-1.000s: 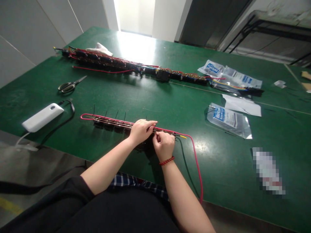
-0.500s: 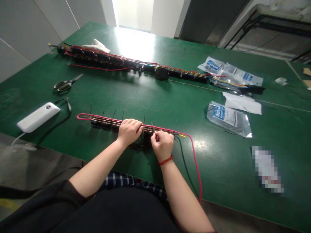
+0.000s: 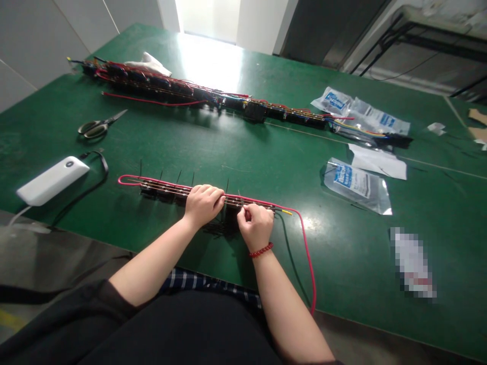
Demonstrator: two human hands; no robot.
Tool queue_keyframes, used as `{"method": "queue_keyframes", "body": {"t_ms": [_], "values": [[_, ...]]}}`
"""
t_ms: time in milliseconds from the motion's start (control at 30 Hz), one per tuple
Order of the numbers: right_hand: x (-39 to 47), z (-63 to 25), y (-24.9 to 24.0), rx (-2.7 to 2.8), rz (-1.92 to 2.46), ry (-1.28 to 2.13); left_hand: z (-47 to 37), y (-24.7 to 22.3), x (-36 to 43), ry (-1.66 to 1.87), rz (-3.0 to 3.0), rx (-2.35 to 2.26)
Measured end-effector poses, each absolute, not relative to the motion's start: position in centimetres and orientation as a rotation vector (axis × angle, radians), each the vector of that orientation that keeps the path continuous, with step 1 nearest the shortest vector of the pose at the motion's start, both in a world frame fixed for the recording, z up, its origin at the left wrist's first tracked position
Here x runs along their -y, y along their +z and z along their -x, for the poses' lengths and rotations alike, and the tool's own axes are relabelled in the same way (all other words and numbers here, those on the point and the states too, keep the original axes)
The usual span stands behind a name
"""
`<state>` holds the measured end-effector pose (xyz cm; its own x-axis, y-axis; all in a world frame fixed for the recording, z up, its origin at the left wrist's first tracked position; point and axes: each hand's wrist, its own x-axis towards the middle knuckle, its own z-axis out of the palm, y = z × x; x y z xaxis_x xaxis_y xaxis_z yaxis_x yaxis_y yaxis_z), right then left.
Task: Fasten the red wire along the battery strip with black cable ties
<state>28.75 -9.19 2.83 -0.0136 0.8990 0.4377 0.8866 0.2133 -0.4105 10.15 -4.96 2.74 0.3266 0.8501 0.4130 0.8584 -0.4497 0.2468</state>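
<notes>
A narrow black wiring assembly (image 3: pixel 167 190) lies along the near part of the table, with thin wires running down its length. Several black cable ties (image 3: pixel 194 178) stick up from it. Along its far side runs a red cable (image 3: pixel 307 248), looped at the left end and hanging over the table's front edge on the right. My left hand (image 3: pixel 204 205) is wrapped over the middle of the assembly. Close to its right end, my right hand (image 3: pixel 256 225) is closed in a pinch against the near side; what the fingertips hold is hidden.
Beyond lies a longer wired assembly (image 3: pixel 178 94) across the green table (image 3: pixel 160 137). Scissors (image 3: pixel 99 126) and a white power bank (image 3: pixel 53 180) with a cable are on the left. Plastic bags (image 3: pixel 352 180) and a white paper (image 3: pixel 380 161) lie at right. A white cloth (image 3: pixel 152 64) sits behind.
The view has shifted slightly, so the things on the table's left appear a little farther left. Both hands keep nearly the same place and grip on the assembly.
</notes>
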Motion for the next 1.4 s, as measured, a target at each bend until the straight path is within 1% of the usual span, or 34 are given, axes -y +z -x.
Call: {"method": "queue_keyframes", "body": {"t_ms": [900, 1133, 1400], "values": [[9.26, -28.85, 2.80, 1.862, 1.612, 0.057, -10.18, 2.59, 5.08, -0.709, 2.534, 1.690], [9.46, -29.02, 2.72, 1.827, 1.547, 0.079, -10.18, 2.59, 5.02, -0.691, 2.531, 1.687], [9.63, -29.17, 2.86, 1.780, 1.408, 0.025, -10.26, 2.72, 5.02, -0.710, 2.534, 1.674]]}}
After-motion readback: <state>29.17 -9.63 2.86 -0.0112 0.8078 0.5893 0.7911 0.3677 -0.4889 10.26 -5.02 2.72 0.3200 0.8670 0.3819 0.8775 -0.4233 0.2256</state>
